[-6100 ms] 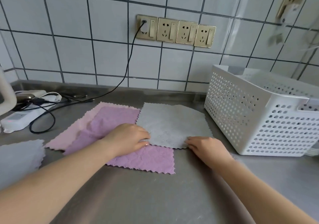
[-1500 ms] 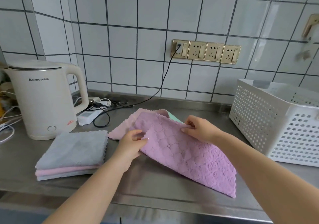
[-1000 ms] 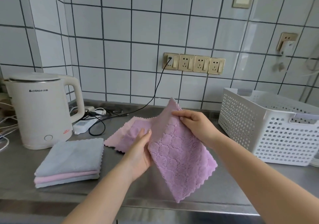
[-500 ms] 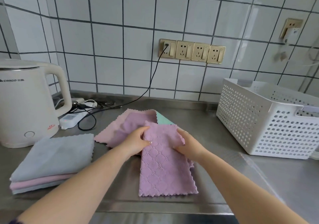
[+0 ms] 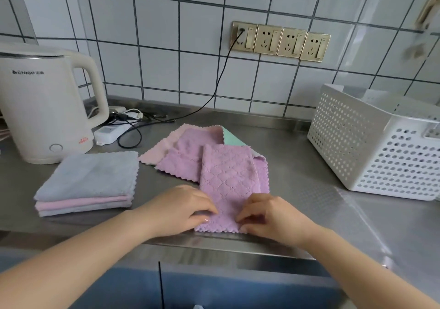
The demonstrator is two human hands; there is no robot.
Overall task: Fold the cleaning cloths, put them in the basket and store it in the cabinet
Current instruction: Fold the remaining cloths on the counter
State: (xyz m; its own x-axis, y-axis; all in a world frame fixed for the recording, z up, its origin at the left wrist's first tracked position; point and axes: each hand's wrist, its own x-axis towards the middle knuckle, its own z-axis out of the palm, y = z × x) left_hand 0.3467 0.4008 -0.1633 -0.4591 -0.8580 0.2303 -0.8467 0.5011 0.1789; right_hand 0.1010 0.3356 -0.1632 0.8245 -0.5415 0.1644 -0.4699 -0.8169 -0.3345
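At lower centre, my left hand point(image 5: 183, 210) and right hand point(image 5: 271, 213) pinch the near corners of a half-folded lilac waffle-textured cloth point(image 5: 228, 185), likely ready to fold it away from me. The white perforated plastic basket point(image 5: 371, 147) waits at right, beside my work.

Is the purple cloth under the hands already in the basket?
No. The purple cloth lies on the counter under both hands, apart from the white basket.

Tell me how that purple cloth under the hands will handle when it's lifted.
The purple cloth probably flops: it lies folded in soft layers. Likely light, being thin. Its quilted pile should resist sliding on the steel counter, though both hands' grip at the near edge may shift the layers.
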